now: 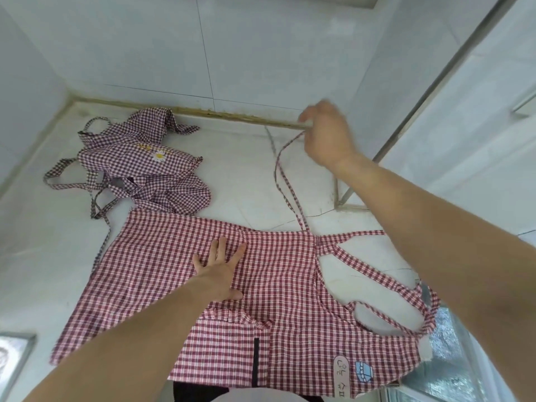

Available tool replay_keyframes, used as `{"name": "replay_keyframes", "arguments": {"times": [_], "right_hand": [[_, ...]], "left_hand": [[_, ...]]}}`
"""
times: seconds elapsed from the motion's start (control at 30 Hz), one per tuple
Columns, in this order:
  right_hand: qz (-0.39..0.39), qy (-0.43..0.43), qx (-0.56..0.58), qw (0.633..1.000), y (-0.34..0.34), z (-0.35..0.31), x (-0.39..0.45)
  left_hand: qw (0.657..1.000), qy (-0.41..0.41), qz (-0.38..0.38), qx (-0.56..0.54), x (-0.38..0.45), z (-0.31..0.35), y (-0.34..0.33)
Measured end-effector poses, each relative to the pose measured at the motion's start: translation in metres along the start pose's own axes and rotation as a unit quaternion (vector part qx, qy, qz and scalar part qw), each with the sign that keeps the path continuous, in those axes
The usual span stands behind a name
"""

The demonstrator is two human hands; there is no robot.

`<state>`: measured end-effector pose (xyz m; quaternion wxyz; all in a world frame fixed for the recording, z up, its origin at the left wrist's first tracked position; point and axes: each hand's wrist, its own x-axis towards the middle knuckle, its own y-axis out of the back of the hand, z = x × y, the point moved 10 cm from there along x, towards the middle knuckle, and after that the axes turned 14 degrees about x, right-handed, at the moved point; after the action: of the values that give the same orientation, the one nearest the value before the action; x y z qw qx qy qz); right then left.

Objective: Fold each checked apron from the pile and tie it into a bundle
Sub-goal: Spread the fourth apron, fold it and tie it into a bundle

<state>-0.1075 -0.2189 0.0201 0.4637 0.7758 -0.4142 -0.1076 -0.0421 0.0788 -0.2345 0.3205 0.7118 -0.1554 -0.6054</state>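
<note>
Left hand (219,271) flat on red apron (162,265); right hand (327,134) pinching strap (282,169).

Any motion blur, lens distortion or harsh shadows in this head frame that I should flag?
Head view: the right hand is motion-blurred at the fingers as it pulls the thin strap; the left hand, flat on the red apron, is sharp; wide-angle bending curves the wall tile lines; light is soft and even, with no hard shadows.

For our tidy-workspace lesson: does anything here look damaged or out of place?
Yes. The white counter shows thin cracks beside the red checked apron, near the waist tie held up by the right hand. The purple apron pile lies tangled.
</note>
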Motion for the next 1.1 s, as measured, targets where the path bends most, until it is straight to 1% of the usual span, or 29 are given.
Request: {"name": "replay_keyframes", "arguments": {"times": [0.03,0.07,0.1,0.13,0.17,0.2,0.23,0.27,0.37,0.43,0.53,0.6,0.63,0.67,0.7,0.73,0.77,0.8,0.83,0.87,0.9,0.97,1.03,1.1], "right_hand": [[-0.068,-0.016,0.003,0.998,-0.024,0.002,-0.016],[-0.167,-0.043,-0.003,0.985,-0.056,0.006,-0.041],[-0.259,-0.069,-0.012,0.963,-0.086,0.013,-0.072],[-0.325,-0.096,-0.014,0.941,-0.109,0.024,-0.103],[-0.365,-0.12,-0.018,0.923,-0.127,0.037,-0.132],[-0.38,-0.139,-0.029,0.914,-0.14,0.052,-0.155],[-0.379,-0.15,-0.04,0.913,-0.149,0.069,-0.175],[-0.361,-0.156,-0.046,0.918,-0.153,0.084,-0.189],[-0.266,-0.175,-0.05,0.947,-0.141,0.128,-0.213],[-0.221,-0.201,-0.057,0.953,-0.127,0.154,-0.227],[-0.209,-0.216,-0.039,0.953,-0.121,0.176,-0.242],[-0.205,-0.211,-0.007,0.956,-0.124,0.175,-0.245],[-0.19,-0.209,0.022,0.959,-0.124,0.174,-0.246],[-0.166,-0.206,0.059,0.963,-0.123,0.171,-0.245],[-0.144,-0.204,0.095,0.964,-0.122,0.167,-0.244],[-0.129,-0.207,0.124,0.962,-0.12,0.167,-0.243],[-0.123,-0.212,0.138,0.96,-0.118,0.167,-0.243],[-0.122,-0.219,0.138,0.958,-0.117,0.169,-0.243],[-0.12,-0.226,0.129,0.958,-0.115,0.171,-0.242],[-0.117,-0.235,0.111,0.958,-0.113,0.174,-0.24],[-0.116,-0.248,0.089,0.958,-0.109,0.177,-0.238],[-0.142,-0.277,0.057,0.949,-0.105,0.182,-0.232],[-0.184,-0.279,0.037,0.942,-0.106,0.182,-0.226],[-0.193,-0.266,0.035,0.944,-0.103,0.182,-0.217]], "left_hand": [[1.0,0.001,-0.001,0.0,0.0,0.0,0.001],[1.0,0.003,-0.003,0.001,0.0,0.0,0.001],[1.0,0.005,-0.003,0.004,0.0,0.0,0.002],[1.0,0.007,-0.003,0.007,0.0,0.0,0.002],[1.0,0.009,-0.001,0.009,0.0,0.0,0.003],[1.0,0.011,0.001,0.008,0.001,-0.001,0.003],[1.0,0.014,0.004,0.006,0.001,-0.002,0.003],[1.0,0.017,0.007,0.002,0.001,-0.004,0.003],[1.0,0.028,0.01,-0.01,0.0,-0.01,0.001],[0.999,0.035,0.006,-0.009,-0.001,-0.011,0.002],[0.998,0.057,-0.031,0.015,-0.001,-0.006,0.005],[0.995,0.086,-0.048,0.033,0.0,0.001,0.013],[0.993,0.104,-0.038,0.03,0.0,0.009,0.021],[0.993,0.121,-0.007,0.018,-0.001,0.017,0.032],[0.991,0.127,0.042,0.004,-0.002,0.026,0.044],[0.989,0.109,0.103,-0.006,-0.002,0.041,0.056],[0.985,0.065,0.16,-0.013,-0.003,0.061,0.066],[0.981,0.009,0.193,-0.018,-0.004,0.082,0.069],[0.979,-0.044,0.196,-0.02,-0.004,0.101,0.064],[0.981,-0.077,0.174,-0.022,-0.002,0.116,0.054],[0.987,-0.088,0.137,-0.015,0.003,0.124,0.041],[0.993,-0.074,0.09,0.013,0.01,0.127,0.024],[0.994,-0.065,0.082,0.015,0.012,0.127,0.024],[0.995,-0.061,0.078,0.015,0.012,0.128,0.027]]}}
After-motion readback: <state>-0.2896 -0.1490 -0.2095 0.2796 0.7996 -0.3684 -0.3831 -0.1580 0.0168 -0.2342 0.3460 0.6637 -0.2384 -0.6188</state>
